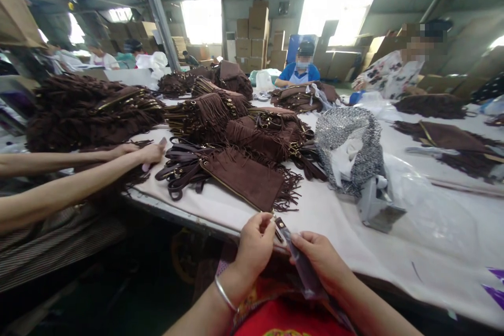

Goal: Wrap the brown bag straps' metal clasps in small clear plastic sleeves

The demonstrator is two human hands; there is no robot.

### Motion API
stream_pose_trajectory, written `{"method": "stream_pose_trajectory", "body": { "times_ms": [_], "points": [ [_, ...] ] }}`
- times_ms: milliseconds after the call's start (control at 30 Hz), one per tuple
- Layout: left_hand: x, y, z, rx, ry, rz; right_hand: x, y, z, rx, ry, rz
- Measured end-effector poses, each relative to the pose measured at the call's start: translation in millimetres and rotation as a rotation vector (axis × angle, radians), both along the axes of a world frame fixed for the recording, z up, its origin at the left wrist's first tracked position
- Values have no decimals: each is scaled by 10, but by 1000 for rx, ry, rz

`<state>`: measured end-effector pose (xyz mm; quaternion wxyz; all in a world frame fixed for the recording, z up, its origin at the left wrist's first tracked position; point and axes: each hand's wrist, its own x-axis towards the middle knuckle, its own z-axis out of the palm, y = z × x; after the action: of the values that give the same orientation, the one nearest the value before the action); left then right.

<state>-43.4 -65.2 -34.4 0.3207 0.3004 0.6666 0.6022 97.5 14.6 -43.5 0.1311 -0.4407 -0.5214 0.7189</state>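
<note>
My left hand, with a silver bangle at its wrist, pinches the metal clasp end of a dark strap near the table edge. My right hand grips the same strap a little lower, where it looks wrapped in clear film. Just beyond my fingers lies a flat brown fringed bag, its zipper edge towards me and its near corner close to the clasp. Whether the clasp is joined to the bag is too small to tell. Left of the bag rests a bundle of dark looped straps.
Brown fringed bags are piled behind and at the far left. A grey speckled cloth and a metal tape dispenser stand right. At left, another person's hands hold something small. More people work across the table.
</note>
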Motion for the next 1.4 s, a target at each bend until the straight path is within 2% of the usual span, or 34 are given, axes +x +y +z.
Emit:
{"method": "stream_pose_trajectory", "body": {
  "times_ms": [100,167,300,500,767,867,1000,1133,1267,1400],
  "points": [
    [-41,-29,43,18,355,-148,-14,12,-8,122,-64,52],
    [-54,-32,58,-25,444,-221,-28,25,-26,185,-90,88],
    [-67,-43,38,-54,504,-229,-58,29,-51,210,-98,132],
    [-110,-9,-56,-68,501,-120,-130,-64,18,101,-24,164],
    [-238,116,-13,-225,776,-361,39,-239,5,-36,-12,183],
    [-189,89,15,-239,861,-409,163,-288,10,-105,22,165],
    [-62,-20,3,-235,923,-448,331,-341,20,-245,72,225],
    [31,-66,-42,-264,958,-429,358,-320,41,-254,88,185],
    [61,8,-70,-343,1002,-327,217,-221,57,-139,-13,120],
    [64,85,-59,-369,1048,-245,101,-132,55,-112,36,103]
  ]
}}
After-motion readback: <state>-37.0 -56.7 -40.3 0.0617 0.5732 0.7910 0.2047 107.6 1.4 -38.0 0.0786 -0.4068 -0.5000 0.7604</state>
